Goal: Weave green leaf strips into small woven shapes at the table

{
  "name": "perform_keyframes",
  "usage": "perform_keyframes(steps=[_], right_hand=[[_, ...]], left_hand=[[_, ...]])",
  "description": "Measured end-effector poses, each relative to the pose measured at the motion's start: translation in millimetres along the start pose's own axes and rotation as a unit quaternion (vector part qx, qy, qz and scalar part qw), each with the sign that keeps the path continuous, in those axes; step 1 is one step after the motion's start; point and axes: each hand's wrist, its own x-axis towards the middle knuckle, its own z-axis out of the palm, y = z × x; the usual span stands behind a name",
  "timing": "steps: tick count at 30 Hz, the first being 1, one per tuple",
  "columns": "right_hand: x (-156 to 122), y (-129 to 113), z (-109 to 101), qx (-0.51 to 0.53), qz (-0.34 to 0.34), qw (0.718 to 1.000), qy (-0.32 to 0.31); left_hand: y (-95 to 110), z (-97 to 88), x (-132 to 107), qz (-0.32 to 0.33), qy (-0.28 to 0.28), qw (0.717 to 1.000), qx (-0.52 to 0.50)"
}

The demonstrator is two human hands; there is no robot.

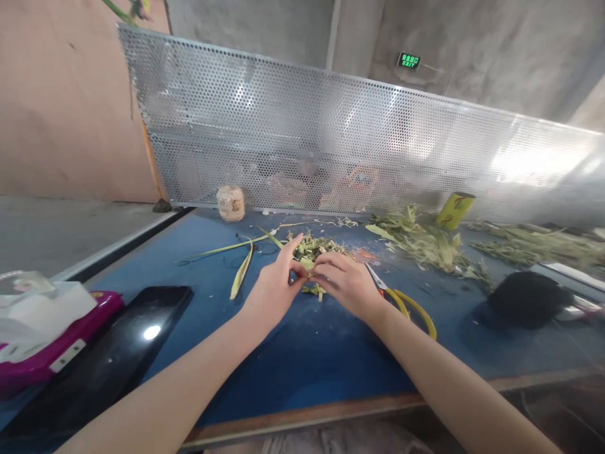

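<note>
Over the middle of the blue table [302, 366], my left hand [274, 277] and my right hand [347, 280] meet fingertip to fingertip. Both are closed in a pinch on a small pale-green leaf piece [307, 263], partly covered by the fingers. Just behind them lies a heap of chopped green plant bits [326, 247], with a few more below the fingertips. Scissors [416, 310] with yellow handles rest beside my right wrist, partly hidden by it. Left of my left hand is a loose long leaf strip [242, 272].
A dark tablet-like device [127, 340] and a magenta power strip [70, 347] occupy the left. Leaf piles [425, 246], a yellow-green can [455, 210] and a black rounded object [529, 299] are on the right. A roll [230, 203] stands by the perforated metal screen [283, 126].
</note>
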Motion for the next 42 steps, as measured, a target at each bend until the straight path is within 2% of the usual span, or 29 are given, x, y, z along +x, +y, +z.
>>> perform_keyframes(steps=[4,14,21,32,38,42], right_hand=[[-1.9,0.5,1.6,0.012,-0.004,1.000,-0.003],[-4.4,3.0,1.0,0.030,-0.018,0.998,-0.058],[-4.6,1.3,0.1,-0.022,0.023,0.998,-0.053],[-3.5,-1.2,-2.4,-0.066,0.001,0.997,-0.038],[-2.7,-3.3,-0.2,0.000,0.017,0.997,-0.077],[-3.7,-2.6,3.3,0.042,0.017,0.997,-0.057]], left_hand=[[-0.8,-0.4,0.8,0.005,-0.003,1.000,0.008],[-0.8,0.7,0.4,-0.016,-0.004,1.000,-0.015],[-2.4,1.3,1.1,-0.008,0.008,1.000,-0.005],[3.7,-2.3,-1.5,0.000,-0.019,0.998,0.065],[0.2,-0.4,-2.0,0.031,-0.053,0.992,0.110],[-3.1,-0.1,-2.2,0.054,-0.063,0.989,0.123]])
